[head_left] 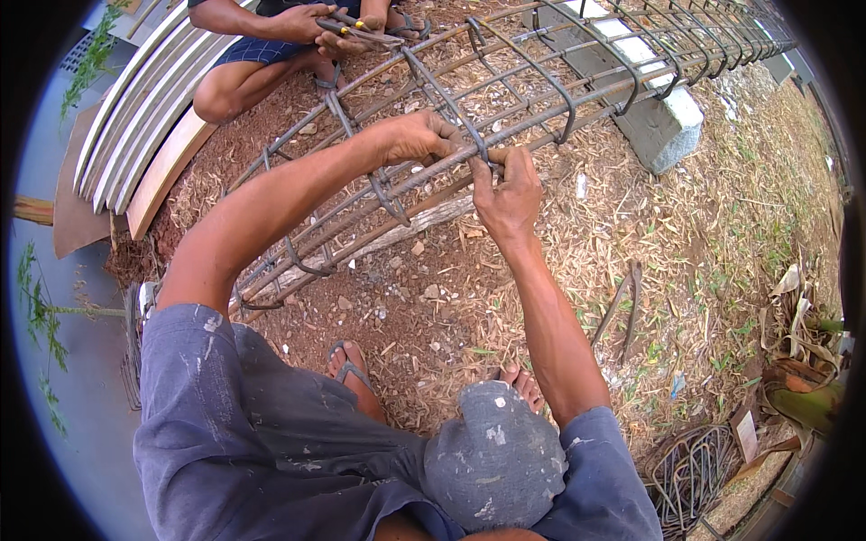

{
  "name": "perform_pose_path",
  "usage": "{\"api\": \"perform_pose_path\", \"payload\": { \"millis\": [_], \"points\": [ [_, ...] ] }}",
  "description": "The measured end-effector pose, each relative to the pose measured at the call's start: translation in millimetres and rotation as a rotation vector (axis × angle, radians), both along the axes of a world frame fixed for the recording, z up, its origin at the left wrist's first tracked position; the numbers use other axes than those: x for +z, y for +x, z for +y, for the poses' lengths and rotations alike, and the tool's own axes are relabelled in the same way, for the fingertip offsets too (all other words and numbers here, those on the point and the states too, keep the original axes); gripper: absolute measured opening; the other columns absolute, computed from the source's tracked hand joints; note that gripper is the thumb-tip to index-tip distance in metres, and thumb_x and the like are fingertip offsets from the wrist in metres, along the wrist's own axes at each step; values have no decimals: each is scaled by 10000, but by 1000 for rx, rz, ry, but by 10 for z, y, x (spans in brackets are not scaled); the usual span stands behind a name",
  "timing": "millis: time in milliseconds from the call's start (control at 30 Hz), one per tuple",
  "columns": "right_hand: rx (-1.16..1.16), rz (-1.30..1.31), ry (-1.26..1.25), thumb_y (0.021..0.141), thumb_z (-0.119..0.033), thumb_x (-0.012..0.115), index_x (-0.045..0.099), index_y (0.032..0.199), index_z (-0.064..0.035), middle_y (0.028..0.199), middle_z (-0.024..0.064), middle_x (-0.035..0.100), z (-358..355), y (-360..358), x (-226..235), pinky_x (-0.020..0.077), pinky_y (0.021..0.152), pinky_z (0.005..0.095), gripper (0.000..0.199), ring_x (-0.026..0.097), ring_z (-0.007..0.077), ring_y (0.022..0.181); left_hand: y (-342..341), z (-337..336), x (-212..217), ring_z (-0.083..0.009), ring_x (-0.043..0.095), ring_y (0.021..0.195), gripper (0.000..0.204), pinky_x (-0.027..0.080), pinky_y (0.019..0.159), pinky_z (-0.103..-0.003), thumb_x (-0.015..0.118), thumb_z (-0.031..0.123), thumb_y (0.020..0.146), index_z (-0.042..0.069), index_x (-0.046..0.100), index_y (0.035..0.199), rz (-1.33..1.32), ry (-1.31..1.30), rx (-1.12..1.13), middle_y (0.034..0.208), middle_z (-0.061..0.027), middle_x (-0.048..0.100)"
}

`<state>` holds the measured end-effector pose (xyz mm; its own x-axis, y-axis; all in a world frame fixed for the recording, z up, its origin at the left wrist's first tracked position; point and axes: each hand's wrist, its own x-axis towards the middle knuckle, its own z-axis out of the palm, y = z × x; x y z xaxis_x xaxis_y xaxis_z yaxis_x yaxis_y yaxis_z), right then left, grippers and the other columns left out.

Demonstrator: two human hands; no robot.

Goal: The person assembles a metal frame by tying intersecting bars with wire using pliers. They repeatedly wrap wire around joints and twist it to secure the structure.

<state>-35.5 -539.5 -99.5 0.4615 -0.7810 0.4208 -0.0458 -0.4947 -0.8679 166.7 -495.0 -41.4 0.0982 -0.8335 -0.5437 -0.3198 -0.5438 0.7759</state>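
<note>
A long rebar cage of lengthwise bars and square stirrups runs from lower left to upper right before me. My left hand reaches across from its near side, fingers curled round a lengthwise bar beside a stirrup. Close by, my right hand is closed at the near corner of that same stirrup, thumb and fingers pressed together against the steel. Whether a thin wire lies between my fingertips is too small to tell. Both hands touch the cage, a few centimetres apart.
Across the cage a crouching person's hands hold yellow-gripped pliers. A concrete block supports the cage. Pincers lie on straw-strewn soil. Bent stirrups are heaped at lower right. Curved boards stand at upper left.
</note>
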Motion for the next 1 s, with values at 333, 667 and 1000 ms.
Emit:
{"api": "perform_pose_path", "payload": {
  "millis": [333,667,1000],
  "points": [
    [71,-51,205,860,-208,737,661,870,-14,737,37,613,-70,-29,-21,450,553,275,208,533,107,622,-451,195,260,-250,628,811,188,470,814,-354,698,202,866,36,692,953,-874,-522,-61,860,-102,661],
    [98,41,367,872,-219,717,664,901,-2,747,80,647,-69,-29,65,460,612,315,226,583,160,676,-571,235,538,-304,651,814,241,548,677,-425,607,64,790,7,596,1024,-1355,-527,-473,840,-123,598],
    [184,139,509,851,-99,662,657,960,56,841,163,672,-118,-95,306,481,560,377,189,590,215,578,-635,-119,800,-232,604,787,132,518,706,-371,656,90,722,46,605,836,-1262,-936,-1047,791,-90,601]
  ]
}}
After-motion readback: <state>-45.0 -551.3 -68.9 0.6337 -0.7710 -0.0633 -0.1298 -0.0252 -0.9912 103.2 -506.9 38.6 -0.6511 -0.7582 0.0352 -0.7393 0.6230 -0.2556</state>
